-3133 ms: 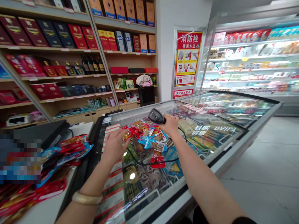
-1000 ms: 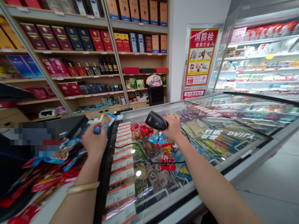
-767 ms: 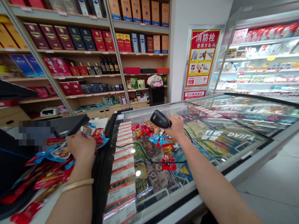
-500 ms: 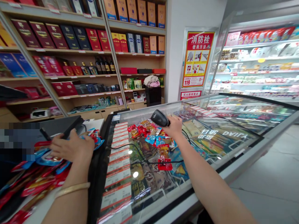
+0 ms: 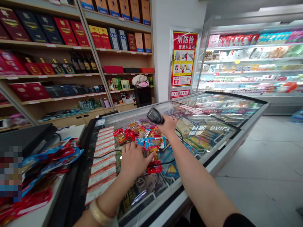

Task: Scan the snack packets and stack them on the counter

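My right hand is wrapped round the handle of a black barcode scanner, raised over the glass lid of a chest freezer. My left hand, with a gold-coloured bracelet on its wrist, hovers over or rests on the lid at the near side of a loose pile of snack packets. Its thumb is spread from the fingers, whose tips are partly hidden, and nothing shows in its grip. A blue snack packet and a red-ended one lie just beyond and beside it. The scanner's black cable runs across the glass.
More snack packets are heaped on the white counter at left, beside a dark device. Price labels line the freezer's left end. Shelves of boxes stand behind. A lit cooler and tiled floor are at right.
My left hand has moved right, from the packets on the counter to those on the freezer lid. The view has turned right. My right hand still holds the scanner over the pile.
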`<state>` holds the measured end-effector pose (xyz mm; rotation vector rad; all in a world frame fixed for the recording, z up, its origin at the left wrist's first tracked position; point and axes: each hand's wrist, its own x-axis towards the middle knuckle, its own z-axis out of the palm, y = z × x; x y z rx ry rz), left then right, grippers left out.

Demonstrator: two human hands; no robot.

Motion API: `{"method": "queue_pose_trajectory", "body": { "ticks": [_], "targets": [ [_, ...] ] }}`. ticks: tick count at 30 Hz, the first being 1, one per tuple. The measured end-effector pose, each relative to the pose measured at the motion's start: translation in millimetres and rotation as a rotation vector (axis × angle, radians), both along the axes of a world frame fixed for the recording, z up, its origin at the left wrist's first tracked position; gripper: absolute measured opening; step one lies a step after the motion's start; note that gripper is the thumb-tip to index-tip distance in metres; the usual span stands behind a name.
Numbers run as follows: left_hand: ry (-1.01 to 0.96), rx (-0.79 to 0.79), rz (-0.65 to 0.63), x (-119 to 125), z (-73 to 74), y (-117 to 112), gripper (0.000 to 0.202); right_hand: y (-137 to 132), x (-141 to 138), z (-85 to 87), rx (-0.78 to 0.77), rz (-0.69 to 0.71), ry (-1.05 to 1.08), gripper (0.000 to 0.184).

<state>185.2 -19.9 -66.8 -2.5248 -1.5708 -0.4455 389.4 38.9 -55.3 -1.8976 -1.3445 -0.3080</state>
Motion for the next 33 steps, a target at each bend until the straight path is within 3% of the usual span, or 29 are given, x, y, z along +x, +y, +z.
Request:
{"method": "queue_pose_trajectory", "body": {
  "ticks": [5,9,12,14,17,20,22,25,27,31,33],
  "targets": [
    [0.092,-0.108,0.005,15,-5.4,-14,0.065,2,0,-2.3,-0.012,0.013,0.007,0.024],
    [-0.001,-0.269,-0.008,15,-5.8,-10,0.04,2,-1,-1.8,-0.003,0.014,0.028,0.027],
    [-0.183,-0.35,-0.023,8,-6.4,-1,0.027,1,-2,-0.7,0.003,0.014,0.035,0.025],
    [-0.399,-0.394,-0.029,0,-6.3,9,0.025,0,-2,-0.2,0.007,0.016,0.03,0.024],
    [-0.875,-0.47,-0.104,-17,-0.5,26,0.031,0,-3,-0.5,0.011,0.026,0.033,0.023],
    [-1.401,-0.685,-0.179,-38,15.0,40,0.035,1,-2,-0.8,0.026,0.027,0.043,0.023],
    [-1.731,-0.863,-0.159,-52,27.4,47,0.031,2,-1,0.2,0.053,0.044,0.054,0.021],
    [-2.163,-1.028,-0.126,-67,40.1,53,0.012,5,-1,4.5,0.096,0.186,0.095,0.02],
    [-2.358,-1.065,-0.135,-71,42.8,54,0.019,7,-5,8.4,0.113,0.362,0.14,0.022],
    [-2.463,-1.063,-0.179,-71,40.7,53,0.027,6,-21,14.6,0.124,0.75,0.211,0.03],
    [-2.446,-1.073,-0.2,-69,39.2,52,0.027,3,-30,16.6,0.09,0.878,0.216,0.03]
  ]
}}
